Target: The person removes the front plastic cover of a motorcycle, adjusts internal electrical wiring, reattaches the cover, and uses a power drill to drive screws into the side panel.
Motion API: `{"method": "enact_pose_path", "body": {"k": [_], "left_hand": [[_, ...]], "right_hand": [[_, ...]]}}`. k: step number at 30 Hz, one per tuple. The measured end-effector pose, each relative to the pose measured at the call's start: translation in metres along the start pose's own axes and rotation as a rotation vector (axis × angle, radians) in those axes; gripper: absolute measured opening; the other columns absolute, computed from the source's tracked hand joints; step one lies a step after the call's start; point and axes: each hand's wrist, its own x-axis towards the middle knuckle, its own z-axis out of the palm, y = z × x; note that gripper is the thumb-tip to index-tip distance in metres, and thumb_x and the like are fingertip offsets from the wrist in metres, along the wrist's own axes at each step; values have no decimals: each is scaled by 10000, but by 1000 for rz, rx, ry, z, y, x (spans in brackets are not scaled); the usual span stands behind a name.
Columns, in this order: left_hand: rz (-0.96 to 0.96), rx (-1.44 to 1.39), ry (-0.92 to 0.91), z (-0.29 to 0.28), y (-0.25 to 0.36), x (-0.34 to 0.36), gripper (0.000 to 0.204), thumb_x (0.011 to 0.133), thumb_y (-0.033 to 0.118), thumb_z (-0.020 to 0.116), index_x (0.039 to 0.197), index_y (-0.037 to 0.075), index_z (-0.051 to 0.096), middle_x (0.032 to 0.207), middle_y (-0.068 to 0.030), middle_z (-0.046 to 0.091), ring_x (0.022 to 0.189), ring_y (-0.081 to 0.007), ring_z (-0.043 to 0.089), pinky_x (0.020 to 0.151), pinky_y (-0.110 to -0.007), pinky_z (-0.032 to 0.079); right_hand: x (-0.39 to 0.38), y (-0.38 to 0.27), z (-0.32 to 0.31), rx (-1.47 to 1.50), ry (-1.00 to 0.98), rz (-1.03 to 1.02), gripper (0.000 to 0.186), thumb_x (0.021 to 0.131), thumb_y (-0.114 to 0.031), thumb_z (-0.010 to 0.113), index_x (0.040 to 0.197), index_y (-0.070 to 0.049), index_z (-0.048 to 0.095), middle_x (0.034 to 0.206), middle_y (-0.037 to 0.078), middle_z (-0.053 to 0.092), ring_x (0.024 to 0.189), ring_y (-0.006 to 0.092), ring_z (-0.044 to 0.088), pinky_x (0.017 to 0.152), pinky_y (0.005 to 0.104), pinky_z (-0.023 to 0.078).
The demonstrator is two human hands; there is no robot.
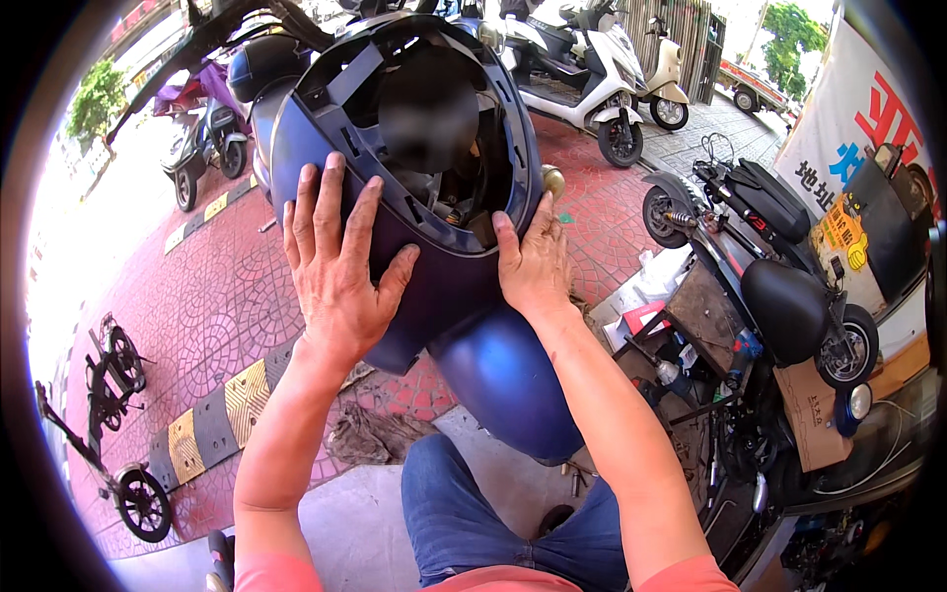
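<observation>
A dark blue scooter front cowl (424, 281) stands before me, with a large oval opening (434, 187) at its top. Slots line the rim of this opening, and dark parts and wiring show inside; part of the inside is blurred. My left hand (340, 257) lies open on the cowl's left side, fingers spread and pressed flat. At the lower right of the rim, my right hand (536, 261) grips the cowl, thumb on the rim and fingers around the outer side. Below is the rounded blue front mudguard (508, 380), between my arms and above my knees.
On the right, a black scooter (779, 257) stands near a cluttered low bench (705, 306) with tools and a cardboard box (814, 414). A rag (370, 429) lies on the ground. Left are a yellow-black ramp (247, 395) and a small folding bike (113, 424); white scooters (582, 84) stand behind.
</observation>
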Motion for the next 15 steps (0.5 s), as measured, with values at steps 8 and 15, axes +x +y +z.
{"method": "enact_pose_path", "body": {"k": [8,15], "left_hand": [[264,108,-72,26,22,78,723,919,390,755,1531,90,513,1594,-81,520,1510,-306,434,1289,-541,215],[41,187,-198,33,19,122,346,1019,288,670,1336,149,677,1173,-93,754,1185,-308,678,1224,-571,310]], "right_hand": [[-3,5,6,38,50,-5,1007,1036,-640,514,1644,89,178,1577,416,365,1392,556,429,1142,587,420],[-1,4,7,98,39,37,1076,996,-695,535,1658,60,148,1602,412,332,1450,565,374,1142,608,419]]}}
